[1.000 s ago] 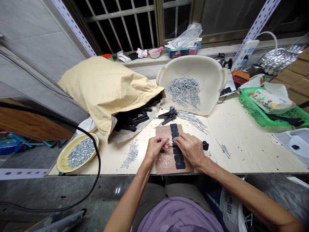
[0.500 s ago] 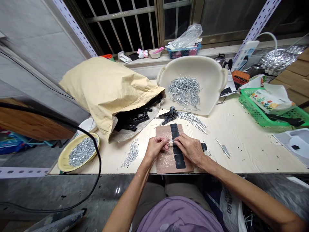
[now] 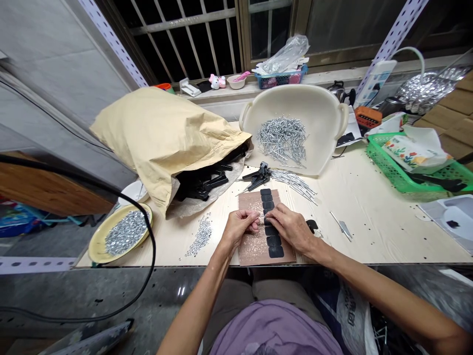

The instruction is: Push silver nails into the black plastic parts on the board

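Observation:
My left hand (image 3: pixel 241 227) pinches one end of a thin metal pin (image 3: pixel 262 216), and the fingers of my right hand (image 3: pixel 290 224) close on its other end. Both hands are over a brown board (image 3: pixel 254 249) carrying a column of black rounded pads (image 3: pixel 274 241). Behind the board lie black plastic clip-like parts (image 3: pixel 260 173) and a loose bunch of metal pins (image 3: pixel 295 183). To the left of the board, small shiny metal pieces (image 3: pixel 200 236) are scattered on the table. A single black pad (image 3: pixel 312 225) rests beside my right wrist.
A yellow plate (image 3: pixel 96 249) holds more metal pieces. Black parts spill from a large paper sack (image 3: pixel 162 128). A cream tub (image 3: pixel 321 113) with a pile of pins leans at the back. A green basket (image 3: pixel 391 167) stands right; a black cable (image 3: pixel 153 251) loops at left.
Both hands stay nearly in place over the board with the metal pin between them. The view has shifted very slightly.

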Demonstrator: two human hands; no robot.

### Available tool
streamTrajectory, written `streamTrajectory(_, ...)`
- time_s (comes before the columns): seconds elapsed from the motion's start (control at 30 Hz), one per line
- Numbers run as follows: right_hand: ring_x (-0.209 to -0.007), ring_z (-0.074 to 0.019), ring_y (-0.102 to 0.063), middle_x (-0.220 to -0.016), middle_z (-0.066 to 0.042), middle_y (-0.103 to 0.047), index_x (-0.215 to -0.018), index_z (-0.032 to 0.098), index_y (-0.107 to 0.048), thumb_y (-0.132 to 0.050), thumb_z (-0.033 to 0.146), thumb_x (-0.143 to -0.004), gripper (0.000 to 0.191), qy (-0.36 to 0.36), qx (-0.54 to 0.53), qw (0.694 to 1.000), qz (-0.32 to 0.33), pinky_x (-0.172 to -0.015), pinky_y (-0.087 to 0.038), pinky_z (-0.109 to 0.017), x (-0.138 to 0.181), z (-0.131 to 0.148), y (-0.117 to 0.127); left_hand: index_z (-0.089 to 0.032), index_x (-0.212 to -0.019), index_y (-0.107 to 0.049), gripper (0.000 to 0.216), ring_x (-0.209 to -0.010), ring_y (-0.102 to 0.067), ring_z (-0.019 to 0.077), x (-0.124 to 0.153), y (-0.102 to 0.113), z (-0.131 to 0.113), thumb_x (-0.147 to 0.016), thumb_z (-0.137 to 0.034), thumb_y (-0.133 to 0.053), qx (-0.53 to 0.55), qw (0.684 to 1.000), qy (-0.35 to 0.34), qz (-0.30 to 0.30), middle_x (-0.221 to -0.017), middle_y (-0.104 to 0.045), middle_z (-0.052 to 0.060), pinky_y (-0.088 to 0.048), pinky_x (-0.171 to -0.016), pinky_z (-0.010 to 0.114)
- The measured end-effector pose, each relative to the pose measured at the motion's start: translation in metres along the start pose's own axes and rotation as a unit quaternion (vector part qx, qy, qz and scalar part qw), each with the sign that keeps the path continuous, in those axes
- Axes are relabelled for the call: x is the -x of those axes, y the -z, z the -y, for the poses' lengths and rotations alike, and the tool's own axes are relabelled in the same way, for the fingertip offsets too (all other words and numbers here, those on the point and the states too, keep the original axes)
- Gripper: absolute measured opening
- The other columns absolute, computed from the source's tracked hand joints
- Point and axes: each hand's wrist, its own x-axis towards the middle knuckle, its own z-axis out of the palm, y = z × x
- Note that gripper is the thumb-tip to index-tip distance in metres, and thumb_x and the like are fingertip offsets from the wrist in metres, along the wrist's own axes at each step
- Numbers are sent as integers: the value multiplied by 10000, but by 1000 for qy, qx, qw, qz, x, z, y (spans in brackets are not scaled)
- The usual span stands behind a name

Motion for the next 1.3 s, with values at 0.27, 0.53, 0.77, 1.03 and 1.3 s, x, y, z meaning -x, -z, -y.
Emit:
streamTrajectory(0.27, -805, -122, -591, -910, 5, -609, -951, 256, -629, -464, 335, -927, 184, -42, -25, 999, -6, -686, -434, -231, -3, -9, 5, -102, -710, -649, 408, -439, -509, 63, -3, -7, 4, -705, -510, -672, 28, 1000, -6, -8, -533, -571, -2, -436, -463, 184)
streamTrajectory(0.53, -774, -112, -576, -911, -8, -602, -938, 235, -658, -462, 355, -928, 230, -33, 35, 999, -24, -599, -391, -211, -20, -48, 19, -150, -1028, -674, 489, -382, -367, 59, -2, 0, 3, -810, -557, -513, -98, 986, -87, -105, -518, -467, -48, -274, -375, 187)
streamTrajectory(0.77, -790, -129, -578, -911, -19, -605, -947, 219, -646, -460, 318, -928, 211, -51, 37, 997, -52, -630, -423, -226, -14, -60, 20, -222, -1024, -698, 258, -773, -561, 162, -2, -17, 7, -870, -336, -525, -388, 875, -284, -59, -837, -593, 54, -451, -689, 265)
streamTrajectory(1.03, -838, -155, -595, -947, -39, -597, -1045, 226, -620, -447, 260, -922, 215, -60, -15, 995, -72, -714, -484, -268, 19, -50, 28, -203, -979, -654, 278, -767, -544, 149, -5, -29, 22, -934, -273, -389, -592, 735, -328, 50, -876, -551, 48, -426, -644, 250)
streamTrajectory(1.3, -818, -147, -592, -914, -39, -572, -1120, 248, -609, -446, 249, -924, 255, -76, -64, 992, -82, -729, -495, -265, 39, -33, 26, -164, -798, -610, 196, -623, -547, 129, -3, -32, 16, -835, -350, -558, -335, 922, -192, -23, -734, -603, 24, -421, -569, 234)
